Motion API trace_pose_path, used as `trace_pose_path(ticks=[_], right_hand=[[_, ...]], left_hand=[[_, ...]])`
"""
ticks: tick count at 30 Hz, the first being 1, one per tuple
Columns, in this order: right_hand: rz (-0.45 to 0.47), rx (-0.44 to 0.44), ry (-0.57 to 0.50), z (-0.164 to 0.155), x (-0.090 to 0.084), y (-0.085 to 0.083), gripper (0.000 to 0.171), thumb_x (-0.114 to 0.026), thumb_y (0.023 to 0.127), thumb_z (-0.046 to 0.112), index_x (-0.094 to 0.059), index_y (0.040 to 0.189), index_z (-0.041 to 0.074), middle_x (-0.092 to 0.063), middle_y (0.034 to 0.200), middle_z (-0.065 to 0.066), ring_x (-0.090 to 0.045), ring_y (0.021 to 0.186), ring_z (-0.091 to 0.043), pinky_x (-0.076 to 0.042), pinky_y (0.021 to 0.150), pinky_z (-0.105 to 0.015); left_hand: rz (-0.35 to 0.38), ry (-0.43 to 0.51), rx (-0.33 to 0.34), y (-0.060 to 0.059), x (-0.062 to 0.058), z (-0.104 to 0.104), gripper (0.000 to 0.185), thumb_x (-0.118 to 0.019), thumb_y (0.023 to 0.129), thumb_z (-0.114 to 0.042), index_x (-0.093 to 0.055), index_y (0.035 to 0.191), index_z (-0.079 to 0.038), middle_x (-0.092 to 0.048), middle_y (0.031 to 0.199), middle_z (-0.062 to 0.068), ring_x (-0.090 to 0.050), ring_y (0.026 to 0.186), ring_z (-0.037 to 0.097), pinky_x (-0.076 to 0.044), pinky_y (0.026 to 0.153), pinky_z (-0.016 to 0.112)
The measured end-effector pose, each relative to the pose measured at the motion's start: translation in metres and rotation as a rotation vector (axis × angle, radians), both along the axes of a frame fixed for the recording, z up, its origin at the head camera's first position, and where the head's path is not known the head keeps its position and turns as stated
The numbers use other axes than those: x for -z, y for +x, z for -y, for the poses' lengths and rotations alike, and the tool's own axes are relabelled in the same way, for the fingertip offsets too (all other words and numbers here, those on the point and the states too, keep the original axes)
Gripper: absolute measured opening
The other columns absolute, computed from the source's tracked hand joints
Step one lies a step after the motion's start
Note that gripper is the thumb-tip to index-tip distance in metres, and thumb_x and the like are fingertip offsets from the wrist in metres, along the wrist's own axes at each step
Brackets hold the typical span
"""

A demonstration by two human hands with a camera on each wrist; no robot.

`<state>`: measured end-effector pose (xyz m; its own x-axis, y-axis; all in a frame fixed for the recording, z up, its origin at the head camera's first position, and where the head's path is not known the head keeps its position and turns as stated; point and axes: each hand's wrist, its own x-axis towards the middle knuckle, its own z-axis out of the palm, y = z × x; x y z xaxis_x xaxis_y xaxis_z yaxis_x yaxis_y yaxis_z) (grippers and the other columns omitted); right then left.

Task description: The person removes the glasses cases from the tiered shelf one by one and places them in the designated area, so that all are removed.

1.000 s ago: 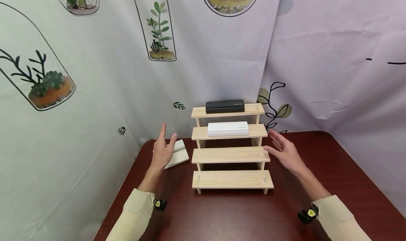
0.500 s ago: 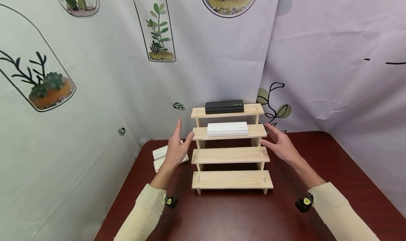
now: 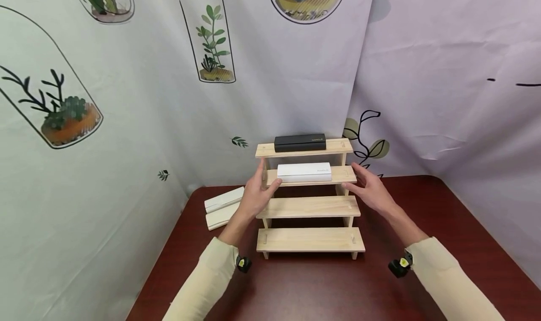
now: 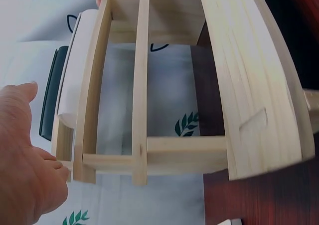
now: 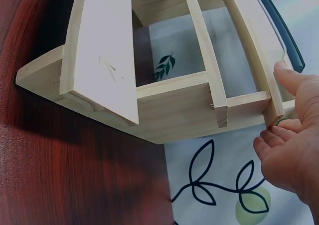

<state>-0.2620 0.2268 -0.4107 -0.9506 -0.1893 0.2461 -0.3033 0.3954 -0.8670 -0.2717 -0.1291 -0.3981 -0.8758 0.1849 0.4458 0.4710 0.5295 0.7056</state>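
Note:
A pale wooden stepped stand rises in several tiers on the table. On its top tier lies a black case, and on the tier below, a white case. My left hand is at the left end of the white case's tier, fingers extended and thumb apart, near the case's left end. At that tier's right end is my right hand, its thumb in front of the board's corner. In the right wrist view its fingers are beside the board end, loosely bent. Neither hand visibly holds anything; exact contact is hard to tell.
Two off-white flat cases lie side by side on the dark red table, left of the stand. Behind the table hangs a pale cloth printed with plants. Each wrist wears a small black camera.
My left hand has moved right, from over the off-white cases to the stand's left side, uncovering them. My right hand has shifted slightly left and upward toward the stand. The cases stay put.

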Motion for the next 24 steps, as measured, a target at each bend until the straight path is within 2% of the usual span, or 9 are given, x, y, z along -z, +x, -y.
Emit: trace_pose_path(ticks=[2,9,11,14,18,20,24], right_hand=[[0.001,0.005,0.004,0.001,-0.001,-0.001,0.090,-0.075,0.102,0.017,-0.017,0.166,-0.007,-0.027,0.168,-0.032,-0.032,0.153,-0.049,-0.034,0.119,-0.062],[-0.004,0.010,0.030,0.002,-0.002,-0.006,0.090,-0.075,0.103,0.020,-0.017,0.166,-0.007,-0.027,0.167,-0.033,-0.033,0.152,-0.049,-0.036,0.118,-0.062],[-0.002,0.009,0.042,0.003,-0.001,-0.008,0.090,-0.074,0.103,0.021,-0.017,0.166,-0.007,-0.027,0.167,-0.034,-0.033,0.152,-0.050,-0.037,0.117,-0.062],[0.005,0.014,0.060,0.004,-0.001,-0.010,0.090,-0.074,0.103,0.022,-0.017,0.166,-0.008,-0.027,0.167,-0.034,-0.034,0.152,-0.050,-0.036,0.118,-0.062],[0.015,0.027,0.080,0.004,0.000,-0.012,0.090,-0.074,0.103,0.024,-0.018,0.166,-0.008,-0.029,0.166,-0.034,-0.035,0.151,-0.050,-0.037,0.118,-0.062],[0.021,0.031,0.081,0.005,0.000,-0.013,0.090,-0.074,0.103,0.024,-0.018,0.166,-0.008,-0.031,0.165,-0.034,-0.036,0.150,-0.050,-0.038,0.117,-0.062],[0.022,0.036,0.085,0.005,0.002,-0.013,0.089,-0.074,0.104,0.024,-0.019,0.166,-0.007,-0.034,0.163,-0.035,-0.040,0.148,-0.050,-0.041,0.115,-0.062]], left_hand=[[0.018,-0.017,0.005,0.000,0.000,-0.004,0.092,-0.068,0.106,-0.039,-0.013,0.170,-0.002,-0.021,0.173,0.017,-0.029,0.157,0.033,-0.031,0.125,0.050],[0.048,-0.073,0.023,-0.003,-0.002,-0.013,0.090,-0.068,0.106,-0.040,-0.017,0.169,-0.002,-0.033,0.169,0.019,-0.039,0.152,0.034,-0.037,0.121,0.052],[0.061,-0.078,0.017,-0.004,-0.003,-0.014,0.090,-0.069,0.105,-0.040,-0.017,0.170,-0.003,-0.032,0.170,0.018,-0.038,0.153,0.034,-0.037,0.121,0.051],[0.084,-0.096,0.001,-0.006,-0.005,-0.016,0.091,-0.070,0.105,-0.042,-0.018,0.170,-0.007,-0.032,0.170,0.017,-0.046,0.147,0.035,-0.037,0.121,0.051],[0.112,-0.118,-0.007,-0.010,-0.007,-0.017,0.093,-0.071,0.103,-0.043,-0.017,0.171,-0.009,-0.031,0.171,0.016,-0.045,0.149,0.035,-0.036,0.122,0.053],[0.120,-0.122,-0.007,-0.011,-0.008,-0.017,0.093,-0.072,0.103,-0.042,-0.018,0.171,-0.009,-0.031,0.171,0.015,-0.036,0.154,0.033,-0.033,0.123,0.053],[0.121,-0.126,0.002,-0.013,-0.009,-0.018,0.089,-0.072,0.103,-0.040,-0.022,0.170,-0.009,-0.037,0.169,0.015,-0.037,0.154,0.031,-0.034,0.123,0.051]])
